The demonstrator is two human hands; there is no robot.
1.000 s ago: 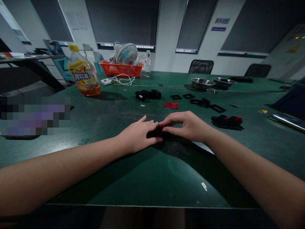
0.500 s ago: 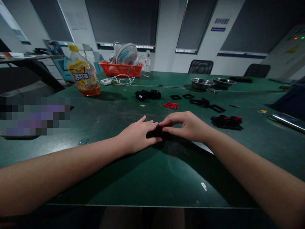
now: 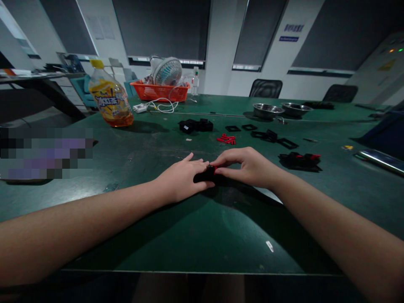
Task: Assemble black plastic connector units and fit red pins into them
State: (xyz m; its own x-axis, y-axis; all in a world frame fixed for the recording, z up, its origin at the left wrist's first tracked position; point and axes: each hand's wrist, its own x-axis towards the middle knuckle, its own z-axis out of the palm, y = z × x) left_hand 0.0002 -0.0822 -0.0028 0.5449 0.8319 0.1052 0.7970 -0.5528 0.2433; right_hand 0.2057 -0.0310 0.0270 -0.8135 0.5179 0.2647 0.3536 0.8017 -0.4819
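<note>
On the green table (image 3: 176, 248), my left hand (image 3: 183, 179) is closed round a black plastic part (image 3: 203, 176), thumb in front and fingers behind. My right hand (image 3: 249, 168) pinches a small red piece (image 3: 216, 169) at the right end of that part. Fingers cover most of both, so how they join is hidden. Beyond my hands lies a pile of small red pieces (image 3: 226, 139). To the right are black pieces with red bits (image 3: 299, 161), and flat black frames (image 3: 288, 143) lie farther back.
A cluster of black parts (image 3: 195, 125) lies ahead. Two metal bowls (image 3: 267, 111) stand at the back, right of an orange basket (image 3: 160, 91) with a fan. A drink bottle (image 3: 110, 99) leans at the left. A shiny metallic object (image 3: 380, 161) lies at the right.
</note>
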